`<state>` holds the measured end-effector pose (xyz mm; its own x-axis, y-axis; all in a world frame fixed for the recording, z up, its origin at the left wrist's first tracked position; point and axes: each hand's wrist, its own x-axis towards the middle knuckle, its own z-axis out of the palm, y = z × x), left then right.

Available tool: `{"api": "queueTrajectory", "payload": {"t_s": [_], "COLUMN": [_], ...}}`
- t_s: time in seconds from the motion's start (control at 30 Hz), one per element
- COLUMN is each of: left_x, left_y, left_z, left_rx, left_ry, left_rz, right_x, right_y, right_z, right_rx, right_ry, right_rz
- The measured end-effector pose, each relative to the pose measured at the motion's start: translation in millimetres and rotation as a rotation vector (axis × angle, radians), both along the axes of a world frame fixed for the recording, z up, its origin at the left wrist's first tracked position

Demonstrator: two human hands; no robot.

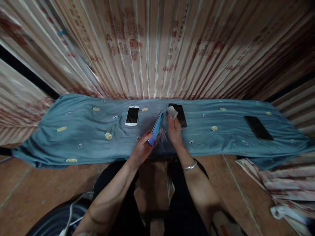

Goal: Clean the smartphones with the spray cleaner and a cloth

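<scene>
My left hand (pixel 142 149) grips a light blue phone (pixel 156 128) by its lower end, tilted up on edge over the blue cloth (pixel 81 127). My right hand (pixel 174 130) pinches a small white wipe (pixel 172 112) just right of that phone's top. A silver bangle (pixel 189 167) sits on my right wrist. A black phone (pixel 180 115) lies flat right behind the wipe. A white phone (pixel 132 115) lies face up to the left.
Another black phone (pixel 258 127) lies far right on the cloth. A striped curtain (pixel 152 49) hangs behind. Folded patterned fabric (pixel 283 183) sits on the floor at right. My dark-trousered legs and a dark round object (pixel 54 219) are below.
</scene>
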<state>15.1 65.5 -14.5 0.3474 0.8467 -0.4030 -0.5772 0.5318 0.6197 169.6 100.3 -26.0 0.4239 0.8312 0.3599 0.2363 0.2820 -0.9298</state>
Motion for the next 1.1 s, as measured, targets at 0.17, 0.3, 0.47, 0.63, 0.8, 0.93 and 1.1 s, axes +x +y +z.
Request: {"api": "queueTrajectory", "payload": {"t_s": [0.17, 0.3, 0.47, 0.63, 0.8, 0.93, 1.1], "left_x": [6.5, 8.0, 3.8, -0.6, -4.3, -6.9, -3.9], "left_y": [-5.2, -7.3, -4.9, 0.6, 3.8, 4.6, 2.2], "left_z": [3.0, 2.2, -3.0, -6.5, -3.0, -3.4, -8.8], "left_rx": [-0.023, -0.012, 0.028, 0.024, 0.032, 0.048, 0.098], "left_ry": [-0.023, -0.047, -0.018, -0.037, -0.066, -0.04, 0.056], "left_rz": [-0.059, -0.085, -0.108, -0.031, 0.002, 0.023, 0.091], "right_x": [-7.3, -18.3, -30.0, -39.1, -45.2, -45.5, -38.0], "right_y": [-0.2, -1.2, -9.4, -23.6, -37.5, -42.4, -38.6], "right_z": [-7.1, -17.6, -19.1, -18.3, -15.0, -10.5, -9.2], "right_rx": [0.014, -0.012, -0.025, -0.025, -0.014, 0.006, -0.009], "right_ry": [-0.342, -0.491, -0.472, -0.454, -0.396, -0.36, -0.358], "right_rz": [0.049, 0.089, 0.195, 0.307, 0.356, 0.37, 0.313]}}
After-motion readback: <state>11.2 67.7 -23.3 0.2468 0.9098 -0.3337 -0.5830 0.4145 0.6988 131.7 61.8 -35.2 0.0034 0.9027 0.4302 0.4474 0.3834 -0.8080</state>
